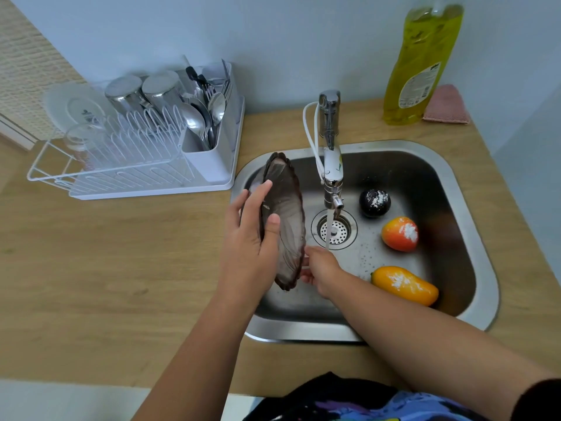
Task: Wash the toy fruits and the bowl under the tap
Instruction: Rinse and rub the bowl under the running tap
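Note:
My left hand (252, 238) grips a dark smoky glass bowl (288, 214) with a scalloped rim, held on edge over the left side of the steel sink (461, 189). My right hand (318, 268) touches the bowl's lower inner face, right where the thin stream from the tap (332, 165) comes down; its fingers are partly hidden behind the bowl. Three toy fruits lie in the basin, each smeared with white powder: a dark round one (375, 202), an orange-red one (399, 233) and a yellow mango (405, 285).
A white dish rack (136, 165) with steel cups, a plate, a glass and cutlery stands on the wooden counter at the left. A yellow dish-soap bottle (422, 62) and a pink cloth (446, 106) sit behind the sink at the right. The drain strainer (340, 230) lies under the tap.

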The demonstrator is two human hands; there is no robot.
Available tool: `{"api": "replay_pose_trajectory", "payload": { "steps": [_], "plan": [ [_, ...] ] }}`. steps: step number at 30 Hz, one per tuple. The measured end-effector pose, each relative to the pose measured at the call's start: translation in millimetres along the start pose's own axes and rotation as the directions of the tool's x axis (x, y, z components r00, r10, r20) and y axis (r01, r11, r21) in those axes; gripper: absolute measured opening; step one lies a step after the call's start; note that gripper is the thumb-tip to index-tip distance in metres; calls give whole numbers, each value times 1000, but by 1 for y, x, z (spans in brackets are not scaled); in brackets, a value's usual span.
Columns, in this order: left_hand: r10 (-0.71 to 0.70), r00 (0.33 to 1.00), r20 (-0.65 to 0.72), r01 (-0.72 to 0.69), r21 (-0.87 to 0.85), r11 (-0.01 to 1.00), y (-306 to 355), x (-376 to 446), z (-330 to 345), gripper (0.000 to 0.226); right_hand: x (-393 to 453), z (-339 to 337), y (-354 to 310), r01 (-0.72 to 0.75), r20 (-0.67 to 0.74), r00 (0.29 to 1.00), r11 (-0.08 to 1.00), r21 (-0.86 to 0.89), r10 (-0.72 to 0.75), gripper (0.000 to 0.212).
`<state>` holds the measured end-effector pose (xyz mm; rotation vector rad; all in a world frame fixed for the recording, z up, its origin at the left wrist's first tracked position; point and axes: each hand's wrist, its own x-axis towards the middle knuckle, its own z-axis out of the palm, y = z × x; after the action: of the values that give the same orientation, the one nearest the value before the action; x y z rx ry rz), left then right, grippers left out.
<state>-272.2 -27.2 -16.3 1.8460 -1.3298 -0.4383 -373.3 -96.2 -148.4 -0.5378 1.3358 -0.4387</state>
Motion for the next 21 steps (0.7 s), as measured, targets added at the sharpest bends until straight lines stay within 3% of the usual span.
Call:
{"api": "replay_pose_trajectory", "payload": {
  "steps": [5, 7, 9, 11, 13, 15, 16, 18, 21],
  "plan": [
    [-205, 979, -11, 198, -226, 954, -25, 7, 7, 46, 9, -17, -4, 4, -133, 991, 980, 197, 23, 21],
    [-332, 942, 48, 329, -333, 884, -36, 7, 12, 45, 14, -25, -6, 46, -190, 981, 998, 52, -36, 23],
    [-403, 908, 116, 414, -413, 811, -40, 5, 18, 44, 13, -33, -11, 155, -179, 961, 949, -276, -209, 35],
    [-438, 888, 142, 450, -467, 761, -37, 2, 24, 42, 14, -41, -15, 229, -70, 928, 710, -666, -365, 53],
    [-471, 868, 158, 483, -490, 725, -34, 2, 28, 41, 14, -46, -20, 188, 54, 929, 341, -921, -366, 77],
    [-485, 859, 163, 496, -492, 715, -33, 2, 29, 42, 11, -46, -27, 153, 137, 934, 20, -988, -330, 84],
    [-489, 857, 161, 498, -497, 710, -34, 3, 28, 42, 10, -46, -29, 154, 173, 935, -87, -984, -309, 81],
    [-501, 851, 159, 503, -521, 690, -35, 7, 28, 42, 7, -42, -29, 193, 236, 938, -181, -964, -254, 71],
    [-479, 863, 162, 488, -518, 703, -36, 10, 29, 41, -1, -28, -25, 320, 327, 933, -68, -945, -148, 65]
  ]
}}
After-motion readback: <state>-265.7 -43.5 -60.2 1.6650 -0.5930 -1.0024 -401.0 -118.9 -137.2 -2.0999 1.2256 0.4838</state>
